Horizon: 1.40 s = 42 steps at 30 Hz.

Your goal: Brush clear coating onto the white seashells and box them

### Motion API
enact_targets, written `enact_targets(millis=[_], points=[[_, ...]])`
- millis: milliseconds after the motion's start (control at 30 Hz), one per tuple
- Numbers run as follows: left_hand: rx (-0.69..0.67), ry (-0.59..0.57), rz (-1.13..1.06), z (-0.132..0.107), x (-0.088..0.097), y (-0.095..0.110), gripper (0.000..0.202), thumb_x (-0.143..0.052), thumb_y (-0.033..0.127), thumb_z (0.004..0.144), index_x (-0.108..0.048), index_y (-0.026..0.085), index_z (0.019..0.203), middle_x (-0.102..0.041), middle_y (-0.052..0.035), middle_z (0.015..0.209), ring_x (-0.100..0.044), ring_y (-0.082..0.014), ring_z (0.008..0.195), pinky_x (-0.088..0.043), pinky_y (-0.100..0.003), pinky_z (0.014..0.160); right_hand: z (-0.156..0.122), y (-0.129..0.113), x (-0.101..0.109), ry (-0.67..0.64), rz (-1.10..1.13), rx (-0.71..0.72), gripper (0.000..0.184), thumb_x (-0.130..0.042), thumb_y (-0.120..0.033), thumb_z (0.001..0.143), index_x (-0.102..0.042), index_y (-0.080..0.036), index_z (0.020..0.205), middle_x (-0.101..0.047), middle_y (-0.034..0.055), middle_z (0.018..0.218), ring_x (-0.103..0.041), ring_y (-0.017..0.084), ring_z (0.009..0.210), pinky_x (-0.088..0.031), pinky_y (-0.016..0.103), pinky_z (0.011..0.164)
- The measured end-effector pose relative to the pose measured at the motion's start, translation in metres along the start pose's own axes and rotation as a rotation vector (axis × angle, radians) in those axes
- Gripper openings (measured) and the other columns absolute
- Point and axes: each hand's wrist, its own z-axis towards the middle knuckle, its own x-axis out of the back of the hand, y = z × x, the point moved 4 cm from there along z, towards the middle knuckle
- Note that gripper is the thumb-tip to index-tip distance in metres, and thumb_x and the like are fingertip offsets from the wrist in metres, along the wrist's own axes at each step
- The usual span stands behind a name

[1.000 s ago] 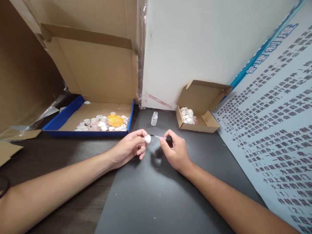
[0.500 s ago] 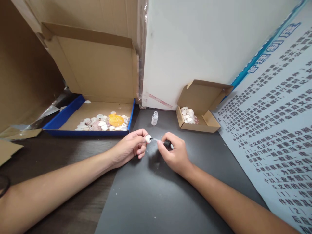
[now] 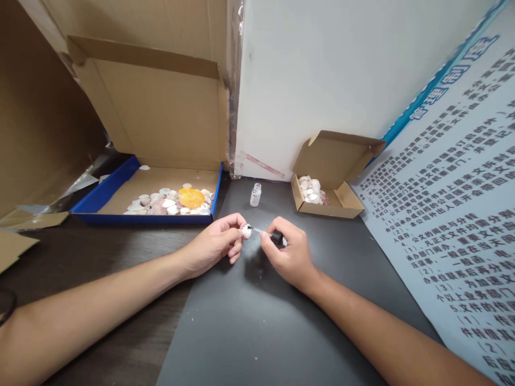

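Note:
My left hand (image 3: 217,244) pinches a small white shell (image 3: 246,231) between thumb and fingertips, just above the dark mat. My right hand (image 3: 287,252) grips a thin brush by its black cap (image 3: 276,237). The brush's clear stem runs left and its tip touches the shell. A small open clear bottle (image 3: 255,194) stands on the mat a little behind both hands.
A blue-edged cardboard tray (image 3: 98,195) at the back left holds several shells and one orange shell (image 3: 190,198). A small open cardboard box (image 3: 346,201) with several pale shells sits at the back right. A printed poster (image 3: 458,214) leans along the right side. A white wall panel stands behind.
The brush tip has moved left from a short gap to touching the shell. My right hand has shifted slightly left and turned, and the shell has tilted a little in my left fingers.

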Motion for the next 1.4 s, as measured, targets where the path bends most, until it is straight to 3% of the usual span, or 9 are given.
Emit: enact_targets(millis=[167, 333, 600, 700, 833, 967, 1200, 1400], points=[[-0.012, -0.007, 0.058, 0.001, 0.0009, -0.0022, 0.017, -0.062, 0.028, 0.082, -0.047, 0.02, 0.081, -0.043, 0.0091, 0.048, -0.037, -0.0057, 0.041, -0.038, -0.018, 0.044, -0.0003, -0.0008, -0.0008, -0.027, 0.026, 0.0, 0.025, -0.055, -0.022, 0.083, -0.041, -0.021, 0.062, -0.043, -0.004, 0.059, -0.038, 0.011, 0.054, -0.032, 0.024, 0.054], [-0.016, -0.012, 0.07, 0.0018, 0.0015, -0.0031, 0.021, -0.064, 0.032, 0.083, -0.046, 0.02, 0.081, -0.041, 0.0103, 0.047, -0.034, -0.0056, 0.04, -0.038, -0.018, 0.043, 0.0, 0.0029, -0.0002, 0.002, 0.072, -0.1, 0.026, -0.054, -0.025, 0.083, -0.041, -0.021, 0.061, -0.04, -0.005, 0.056, -0.036, 0.01, 0.052, -0.03, 0.024, 0.052], [-0.023, -0.025, 0.092, 0.0025, 0.0034, -0.0039, 0.019, -0.062, 0.031, 0.085, -0.046, 0.02, 0.082, -0.041, 0.0101, 0.047, -0.036, -0.0059, 0.041, -0.038, -0.018, 0.044, 0.0001, 0.0028, -0.0007, 0.008, 0.084, -0.098, 0.026, -0.054, -0.023, 0.081, -0.039, -0.021, 0.06, -0.039, -0.0052, 0.056, -0.035, 0.01, 0.052, -0.029, 0.024, 0.052], [-0.062, -0.032, 0.155, 0.0023, 0.0044, -0.0045, 0.02, -0.06, 0.033, 0.087, -0.045, 0.021, 0.083, -0.041, 0.0103, 0.048, -0.038, -0.0062, 0.041, -0.037, -0.018, 0.045, -0.0005, 0.0023, -0.0029, -0.032, 0.111, -0.084, 0.025, -0.056, -0.023, 0.08, -0.041, -0.02, 0.06, -0.041, -0.0049, 0.057, -0.037, 0.01, 0.053, -0.03, 0.024, 0.053], [-0.15, 0.015, 0.3, 0.0001, 0.0044, -0.0028, 0.023, -0.06, 0.038, 0.088, -0.043, 0.022, 0.084, -0.041, 0.0106, 0.05, -0.04, -0.0069, 0.041, -0.037, -0.019, 0.044, 0.0001, 0.0078, -0.0008, 0.021, 0.109, -0.16, 0.025, -0.056, -0.021, 0.078, -0.04, -0.02, 0.057, -0.038, -0.0053, 0.055, -0.036, 0.01, 0.052, -0.028, 0.024, 0.052], [-0.174, 0.042, 0.394, -0.0021, 0.0023, -0.0001, 0.023, -0.058, 0.039, 0.089, -0.043, 0.021, 0.084, -0.042, 0.0099, 0.052, -0.043, -0.0069, 0.042, -0.035, -0.018, 0.043, 0.0008, 0.0064, 0.0004, 0.015, 0.151, -0.135, 0.026, -0.055, -0.02, 0.077, -0.041, -0.02, 0.056, -0.04, -0.0048, 0.054, -0.036, 0.01, 0.053, -0.029, 0.024, 0.053], [-0.165, -0.014, 0.455, -0.0021, 0.001, -0.0003, 0.023, -0.054, 0.039, 0.09, -0.042, 0.021, 0.085, -0.04, 0.0104, 0.055, -0.042, -0.0064, 0.044, -0.035, -0.018, 0.043, -0.0003, 0.0027, 0.0019, -0.003, 0.178, -0.096, 0.027, -0.055, -0.022, 0.078, -0.041, -0.02, 0.055, -0.04, -0.0049, 0.054, -0.035, 0.01, 0.052, -0.028, 0.024, 0.052], [-0.16, -0.019, 0.493, -0.0028, 0.0019, -0.0008, 0.02, -0.052, 0.037, 0.091, -0.042, 0.02, 0.085, -0.041, 0.0095, 0.059, -0.04, -0.006, 0.046, -0.033, -0.018, 0.044, -0.0012, 0.0058, 0.0011, -0.048, 0.251, -0.134, 0.027, -0.054, -0.024, 0.078, -0.04, -0.02, 0.055, -0.037, -0.0052, 0.053, -0.034, 0.009, 0.051, -0.027, 0.024, 0.051]])
